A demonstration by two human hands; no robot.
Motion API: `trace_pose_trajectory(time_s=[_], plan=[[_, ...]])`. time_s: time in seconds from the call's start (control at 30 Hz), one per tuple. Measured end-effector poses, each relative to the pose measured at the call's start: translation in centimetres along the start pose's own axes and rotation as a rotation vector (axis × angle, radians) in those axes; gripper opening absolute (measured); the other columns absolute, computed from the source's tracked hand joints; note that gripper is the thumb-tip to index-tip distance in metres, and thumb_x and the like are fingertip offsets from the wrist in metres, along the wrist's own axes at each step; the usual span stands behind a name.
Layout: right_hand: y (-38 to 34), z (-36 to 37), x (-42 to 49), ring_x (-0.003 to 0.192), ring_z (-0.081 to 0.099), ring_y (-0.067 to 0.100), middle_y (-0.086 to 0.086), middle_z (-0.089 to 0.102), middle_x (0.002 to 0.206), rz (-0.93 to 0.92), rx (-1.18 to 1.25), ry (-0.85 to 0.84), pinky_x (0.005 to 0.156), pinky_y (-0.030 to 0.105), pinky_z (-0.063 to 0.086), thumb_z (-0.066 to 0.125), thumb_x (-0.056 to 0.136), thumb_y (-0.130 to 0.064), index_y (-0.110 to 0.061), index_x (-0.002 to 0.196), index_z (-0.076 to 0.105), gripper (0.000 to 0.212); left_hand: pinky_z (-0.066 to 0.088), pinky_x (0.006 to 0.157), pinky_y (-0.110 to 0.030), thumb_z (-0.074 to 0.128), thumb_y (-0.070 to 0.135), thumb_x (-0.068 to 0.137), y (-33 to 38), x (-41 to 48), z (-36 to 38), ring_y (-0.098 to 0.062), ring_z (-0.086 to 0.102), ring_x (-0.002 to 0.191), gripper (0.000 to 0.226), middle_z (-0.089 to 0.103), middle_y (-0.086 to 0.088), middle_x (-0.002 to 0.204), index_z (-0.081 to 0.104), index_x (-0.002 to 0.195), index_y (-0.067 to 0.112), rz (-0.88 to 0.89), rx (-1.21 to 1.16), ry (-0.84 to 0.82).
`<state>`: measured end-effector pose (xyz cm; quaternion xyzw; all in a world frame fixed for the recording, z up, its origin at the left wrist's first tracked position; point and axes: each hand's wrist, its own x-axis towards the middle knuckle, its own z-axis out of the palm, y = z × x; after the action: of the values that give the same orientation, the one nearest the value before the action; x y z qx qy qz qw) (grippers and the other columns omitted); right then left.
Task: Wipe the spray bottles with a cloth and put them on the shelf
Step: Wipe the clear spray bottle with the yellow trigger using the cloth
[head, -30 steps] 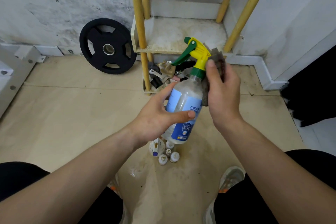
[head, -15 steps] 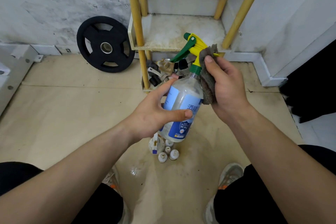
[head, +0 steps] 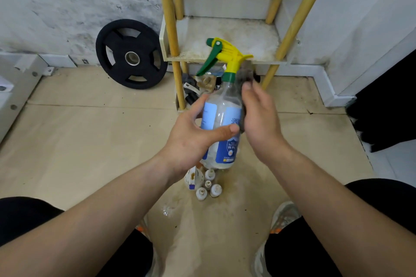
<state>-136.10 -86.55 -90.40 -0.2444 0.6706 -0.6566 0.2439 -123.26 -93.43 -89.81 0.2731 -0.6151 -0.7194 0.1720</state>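
A clear spray bottle (head: 221, 117) with a blue label and a yellow and green trigger head is held upright in mid-air, in front of the shelf. My left hand (head: 191, 139) grips its body from the left, thumb across the front. My right hand (head: 258, 117) holds a grey-brown cloth (head: 246, 74) against the bottle's right side and neck. The shelf (head: 225, 31), a stained white board on yellow posts, stands behind the bottle with nothing on it.
Several small white bottles (head: 203, 183) stand on the wet floor under the held bottle. A black weight plate (head: 131, 54) leans on the wall at left. Clutter (head: 198, 87) lies under the shelf. My shoes (head: 283, 216) are at the bottom.
My right hand with the cloth has slid down from the trigger head to the bottle's neck and right side. The bottle has turned a little in my left hand.
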Motion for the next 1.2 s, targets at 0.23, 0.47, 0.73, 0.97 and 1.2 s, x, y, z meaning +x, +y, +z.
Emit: trace_pose_trajectory(time_s=[0.23,0.47,0.73,0.97,1.2], plan=[[1.2,0.7,-1.9,0.147,0.033,0.009,0.002,0.039,0.158,-0.306,-0.431,-0.147,0.12,0.021,0.027,0.036,0.104,-0.026,-0.013,0.156,0.034,0.053,0.059,0.065,-0.024,0.078,0.009,0.085,0.5,0.3,-0.8,-0.012,0.075,0.084,0.048,0.077,0.0,0.096,0.062,0.128,0.023,0.016,0.004,0.049],[0.7,0.2,-1.0,0.126,0.056,0.0,-0.009,0.061,0.137,-0.027,-0.027,-0.032,0.107,0.029,0.047,0.04,0.107,-0.03,-0.018,0.15,0.045,0.045,0.054,0.077,-0.029,0.057,0.004,0.096,0.6,0.9,-1.6,-0.013,0.07,0.093,0.049,0.075,0.001,0.109,0.059,0.139,0.027,-0.088,-0.139,-0.004],[-0.7,0.1,-2.1,0.082,0.065,-0.017,-0.034,0.07,0.08,0.015,0.223,-0.03,0.071,0.005,0.048,0.033,0.108,-0.002,-0.029,0.114,0.052,0.033,0.059,0.09,-0.048,0.067,0.02,0.09,0.4,0.3,-1.9,-0.036,0.068,0.113,0.049,0.067,-0.022,0.128,0.059,0.135,0.006,-0.218,-0.37,-0.213],[-0.2,0.5,-3.2,0.153,0.021,0.006,-0.003,0.027,0.165,-0.228,-0.189,-0.235,0.126,0.041,0.023,0.044,0.097,-0.015,-0.018,0.153,0.038,0.057,0.059,0.09,-0.041,0.088,0.022,0.075,-0.2,0.7,-1.6,-0.017,0.072,0.103,0.064,0.075,0.002,0.112,0.061,0.133,0.024,0.11,0.195,0.124],[0.7,0.5,-2.4,0.15,0.026,0.001,-0.003,0.03,0.164,-0.147,-0.083,-0.112,0.123,0.029,0.025,0.042,0.101,-0.023,-0.022,0.153,0.037,0.052,0.059,0.081,-0.024,0.071,0.01,0.087,-0.2,0.1,-1.2,-0.001,0.072,0.091,0.066,0.069,0.012,0.123,0.051,0.147,0.03,0.079,0.186,0.149]])
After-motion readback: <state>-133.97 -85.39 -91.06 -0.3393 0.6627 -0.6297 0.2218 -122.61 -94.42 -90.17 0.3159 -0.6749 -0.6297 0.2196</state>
